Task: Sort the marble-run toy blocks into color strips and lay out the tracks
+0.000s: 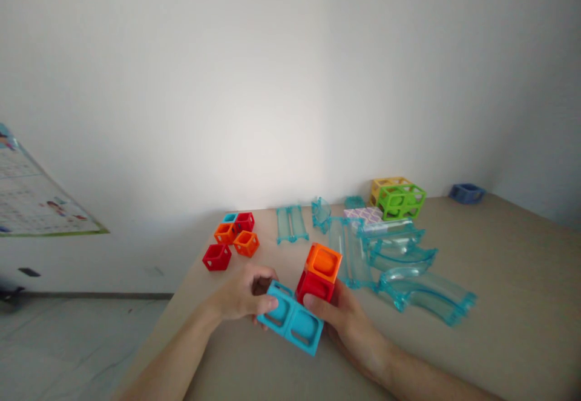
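Near the front of the table my left hand is closed on a light-blue double block with round openings in its faces. The block is held tilted, its right end lower. My right hand grips a red cube block, which has an orange cube block joined above it. The red cube meets the upper edge of the blue block; whether they are locked together I cannot tell. Fingers behind the blocks are partly hidden.
Several red, orange and blue cubes stand at the back left. Transparent teal track pieces spread over the right and middle. Green and yellow blocks stand by the wall, and a dark-blue block lies far right. The table's left edge drops to the floor.
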### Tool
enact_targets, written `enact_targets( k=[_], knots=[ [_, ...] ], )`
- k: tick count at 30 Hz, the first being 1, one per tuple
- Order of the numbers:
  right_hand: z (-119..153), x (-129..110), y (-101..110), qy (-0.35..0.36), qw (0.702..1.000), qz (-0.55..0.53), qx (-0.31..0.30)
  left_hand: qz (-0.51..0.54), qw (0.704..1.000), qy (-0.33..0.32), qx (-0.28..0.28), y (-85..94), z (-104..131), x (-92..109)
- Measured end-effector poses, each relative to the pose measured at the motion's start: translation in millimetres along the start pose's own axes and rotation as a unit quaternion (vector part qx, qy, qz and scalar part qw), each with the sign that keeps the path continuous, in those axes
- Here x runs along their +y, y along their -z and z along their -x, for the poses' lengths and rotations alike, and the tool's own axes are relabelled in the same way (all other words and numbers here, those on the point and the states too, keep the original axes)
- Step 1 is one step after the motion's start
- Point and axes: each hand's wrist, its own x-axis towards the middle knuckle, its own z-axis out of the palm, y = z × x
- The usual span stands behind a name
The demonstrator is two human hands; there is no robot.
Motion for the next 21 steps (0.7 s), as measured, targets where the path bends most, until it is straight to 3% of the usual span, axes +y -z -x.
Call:
enact_targets(
  k=[9, 15, 17, 19, 20, 21],
  knots=[
    [0.4, -1.4, 1.8, -0.012, 0.999, 0.003, -0.037, 0.051, 0.997, -0.047, 0.038, 3.0, 2.2, -0.8],
    [0.7, 4.2, 6.9, -0.012, 0.999, -0.019, -0.027, 0.138, 0.955, -0.041, 0.259, 26.5, 24.9, 15.0],
    [0.6, 5.4, 7.3, -0.011, 0.999, -0.025, -0.026, 0.083, 0.942, -0.013, 0.324, 37.9, 38.4, 19.5],
    [0.3, 6.7, 7.5, -0.01, 0.999, -0.029, -0.023, -0.04, 0.931, 0.043, 0.36, 48.1, 54.5, 20.9],
    [0.2, 7.3, 7.5, -0.009, 0.999, -0.03, -0.023, -0.127, 0.916, 0.094, 0.369, 52.1, 62.7, 20.2],
    [0.1, 7.8, 7.3, -0.009, 0.999, -0.031, -0.025, -0.223, 0.878, 0.147, 0.397, 55.5, 70.5, 18.6]
  ],
)
